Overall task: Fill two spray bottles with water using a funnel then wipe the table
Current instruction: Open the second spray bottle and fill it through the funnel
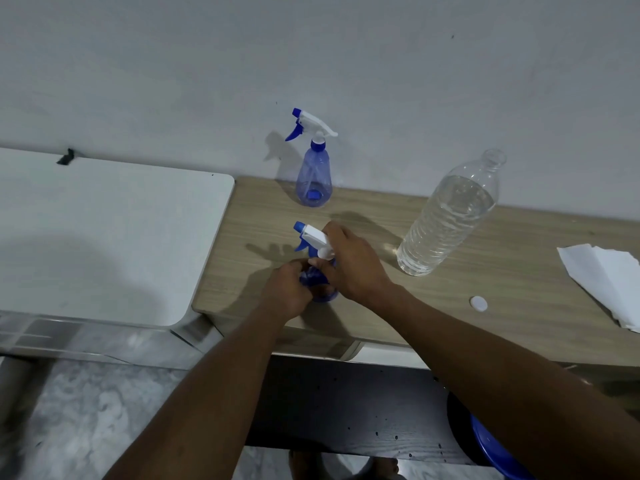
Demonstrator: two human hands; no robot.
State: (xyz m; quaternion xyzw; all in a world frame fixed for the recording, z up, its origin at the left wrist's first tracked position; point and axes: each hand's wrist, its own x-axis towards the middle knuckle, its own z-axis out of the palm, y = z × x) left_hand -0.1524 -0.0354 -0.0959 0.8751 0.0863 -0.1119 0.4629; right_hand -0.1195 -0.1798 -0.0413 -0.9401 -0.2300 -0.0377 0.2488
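Observation:
Near the front of the wooden table (485, 271) stands a blue spray bottle (317, 275). My left hand (289, 291) grips its body. My right hand (353, 261) is curled round its white and blue spray head (313, 237) at the neck. A second blue spray bottle (313, 178) with its spray head on stands upright by the wall, apart from both hands. A large clear water bottle (450, 216), uncapped and mostly full, stands to the right. Its white cap (478, 303) lies on the table. No funnel is in view.
White paper sheets (609, 282) lie at the table's right edge. A white surface (104, 237) adjoins the table on the left. A dark board (346, 410) and a blue stool (491, 452) are below the front edge.

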